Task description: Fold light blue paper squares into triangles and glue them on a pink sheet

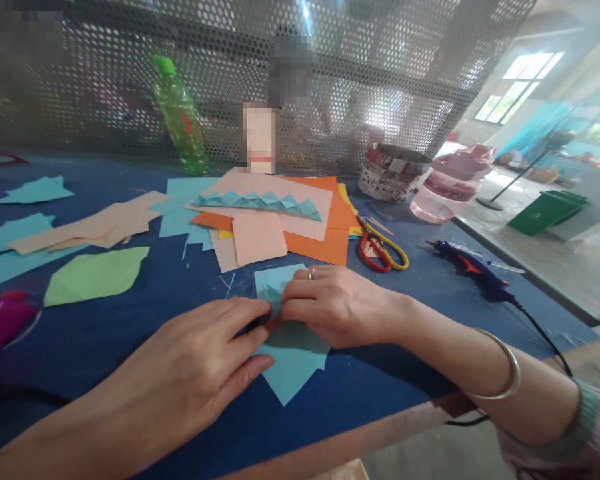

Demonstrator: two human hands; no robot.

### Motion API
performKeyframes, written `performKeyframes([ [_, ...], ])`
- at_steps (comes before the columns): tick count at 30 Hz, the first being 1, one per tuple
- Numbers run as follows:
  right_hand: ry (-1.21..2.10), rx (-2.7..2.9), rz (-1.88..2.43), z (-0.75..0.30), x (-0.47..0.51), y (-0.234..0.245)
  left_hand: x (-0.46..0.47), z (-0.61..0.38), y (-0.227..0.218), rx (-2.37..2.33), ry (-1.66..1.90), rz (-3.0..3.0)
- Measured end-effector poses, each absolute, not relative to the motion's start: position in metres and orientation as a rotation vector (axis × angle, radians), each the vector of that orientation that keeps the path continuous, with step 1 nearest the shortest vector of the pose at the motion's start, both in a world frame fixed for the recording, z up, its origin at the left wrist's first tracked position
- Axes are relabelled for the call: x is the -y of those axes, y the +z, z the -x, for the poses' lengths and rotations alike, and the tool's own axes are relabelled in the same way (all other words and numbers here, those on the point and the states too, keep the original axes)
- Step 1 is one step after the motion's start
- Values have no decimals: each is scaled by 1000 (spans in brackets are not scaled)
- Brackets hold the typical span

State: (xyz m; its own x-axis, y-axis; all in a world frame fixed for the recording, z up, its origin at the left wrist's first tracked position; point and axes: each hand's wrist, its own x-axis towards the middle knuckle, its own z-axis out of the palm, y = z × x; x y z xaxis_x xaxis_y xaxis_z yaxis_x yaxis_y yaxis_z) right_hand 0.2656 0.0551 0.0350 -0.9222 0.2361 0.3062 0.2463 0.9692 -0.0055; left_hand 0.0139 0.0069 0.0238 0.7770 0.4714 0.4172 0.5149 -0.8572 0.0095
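A light blue paper sheet lies on the blue table in front of me, partly folded. My left hand rests on its left side, fingers pinched together at a fold. My right hand, with a ring on one finger and a bangle on the wrist, presses flat on the same paper from the right, fingertips meeting the left hand's at the crease.
Behind lie peach and orange sheets with a folded blue zigzag strip, a green paper, scissors, a blue glue gun, a green bottle, a pink jug and a round container. A perforated metal screen backs the table.
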Motion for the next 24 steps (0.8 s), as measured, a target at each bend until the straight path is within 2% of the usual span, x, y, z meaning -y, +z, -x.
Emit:
performKeyframes([
  [15,-54,2820,358,-269,-56,36,-5,-17,28,744,-679,2799],
  [24,-44,2808,325,-268,-56,35,-4,-17,27,817,-541,2811],
])
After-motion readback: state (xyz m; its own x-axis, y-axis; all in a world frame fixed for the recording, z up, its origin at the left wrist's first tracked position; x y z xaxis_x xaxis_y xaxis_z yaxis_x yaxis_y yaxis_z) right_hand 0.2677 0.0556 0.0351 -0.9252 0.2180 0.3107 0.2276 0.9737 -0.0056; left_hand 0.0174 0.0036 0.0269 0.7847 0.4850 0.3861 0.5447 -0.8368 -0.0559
